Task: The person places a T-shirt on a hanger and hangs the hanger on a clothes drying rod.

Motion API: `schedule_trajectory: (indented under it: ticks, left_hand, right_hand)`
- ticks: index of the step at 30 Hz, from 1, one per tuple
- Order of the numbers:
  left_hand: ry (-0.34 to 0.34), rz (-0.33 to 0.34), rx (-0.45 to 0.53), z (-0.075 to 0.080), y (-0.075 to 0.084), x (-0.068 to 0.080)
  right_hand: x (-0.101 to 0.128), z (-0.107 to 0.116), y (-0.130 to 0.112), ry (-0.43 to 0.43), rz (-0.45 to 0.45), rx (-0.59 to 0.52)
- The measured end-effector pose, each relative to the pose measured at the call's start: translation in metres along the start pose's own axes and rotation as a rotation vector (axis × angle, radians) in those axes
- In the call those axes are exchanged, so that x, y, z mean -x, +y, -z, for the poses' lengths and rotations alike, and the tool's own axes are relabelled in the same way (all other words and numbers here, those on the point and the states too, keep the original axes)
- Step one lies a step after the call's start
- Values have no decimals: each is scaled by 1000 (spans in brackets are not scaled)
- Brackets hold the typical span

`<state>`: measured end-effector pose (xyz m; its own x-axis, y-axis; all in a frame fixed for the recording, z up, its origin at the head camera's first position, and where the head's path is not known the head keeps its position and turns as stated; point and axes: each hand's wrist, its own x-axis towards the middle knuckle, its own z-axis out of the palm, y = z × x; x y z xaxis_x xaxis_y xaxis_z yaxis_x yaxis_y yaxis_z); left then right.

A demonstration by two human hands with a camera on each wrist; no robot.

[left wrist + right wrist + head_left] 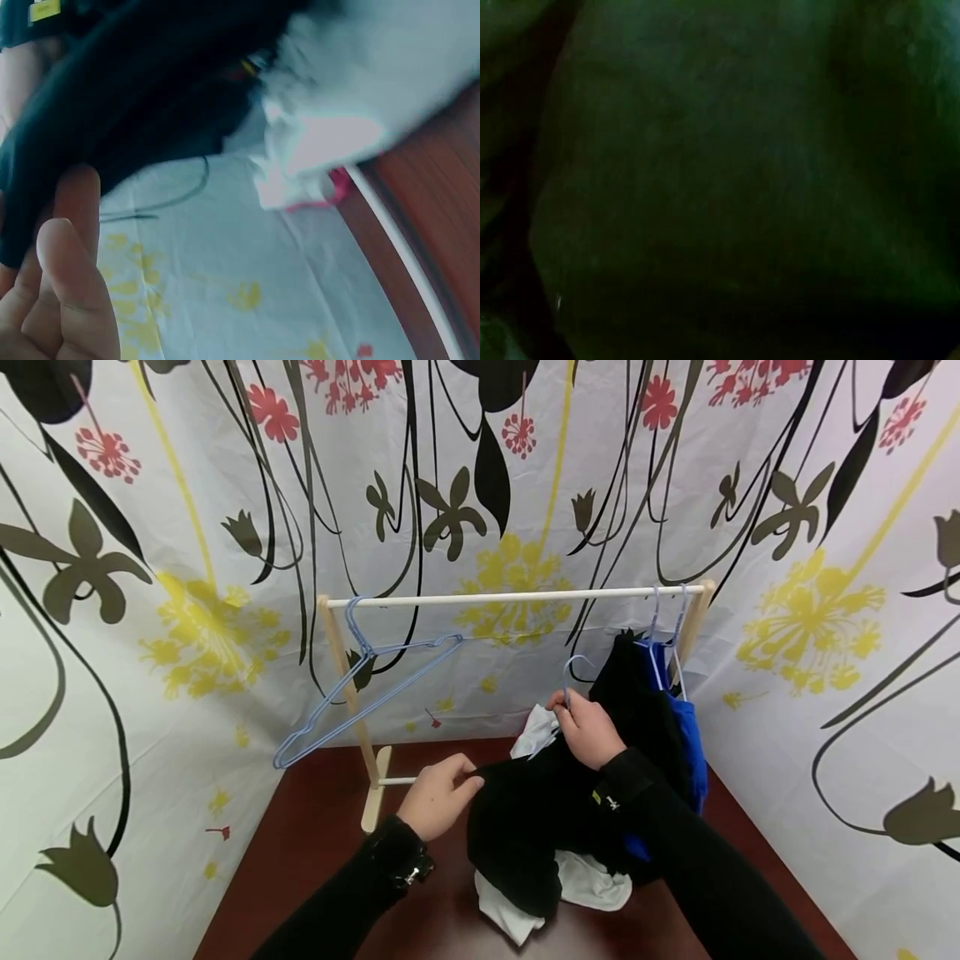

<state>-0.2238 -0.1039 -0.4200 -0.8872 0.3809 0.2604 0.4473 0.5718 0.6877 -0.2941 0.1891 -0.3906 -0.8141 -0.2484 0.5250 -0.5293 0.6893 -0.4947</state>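
Garment (517, 810): black, stretched between the two hands, in front of the rack's rail (480, 599) and over the bench (255, 860).
Left hand (438, 797): pinching the garment's edge between thumb and fingers; I judge this keeps the cloth pulled out.
Right hand (591, 731): grasping the hanger (577, 660) at its neck, hook upward and off the rail, probably to steady it against the pull. My right wrist feed is too dark to add anything.
Hanger fit: I cannot tell how far its arms sit inside the cloth.
White cloth (594, 883): showing beneath the garment's lower edge.
Spare hanger (367, 702): bare, hooked at the rail's left end, presumably parked within reach.
Blue garment (693, 727): hung at the rail's right end beside black cloth (626, 672), apparently grouped there to leave the middle free.
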Motion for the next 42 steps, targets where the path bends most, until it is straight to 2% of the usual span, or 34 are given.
schedule_trajectory:
  ticks: [6,13,15,19,22,27,32,34,36,39,42]
  left_hand:
    - [22,-23,42,-11,18,-11]
    - [-19,-40,20,-23,28,-18]
    - [-45,-37,34,-26,28,-18]
    - [-72,23,70,-31,24,-16]
    - [-71,47,21,-36,21,-13]
    - [-65,-23,-106,-48,13,-7]
    - [-34,-34,-117,-53,7,1]
    - [-14,-43,-106,-51,4,4]
    - [9,-49,-103,-49,1,6]
    - [55,-64,-97,-45,-4,9]
    - [76,-70,-89,-41,-7,11]
  right_hand:
    - [4,-11,-6,-9,19,3]
    - [8,-16,-15,-37,26,-15]
    - [9,-16,-15,-38,35,-15]
    - [9,-13,-15,-35,33,-26]
    - [10,-11,-14,-33,17,-48]
    - [13,-12,-12,-55,-1,-74]
    - [18,-9,-6,-68,-8,-149]
    - [18,-5,2,-26,2,-181]
    - [18,-2,13,43,12,-163]
    - [16,3,33,162,24,-34]
    - [16,7,49,242,-3,92]
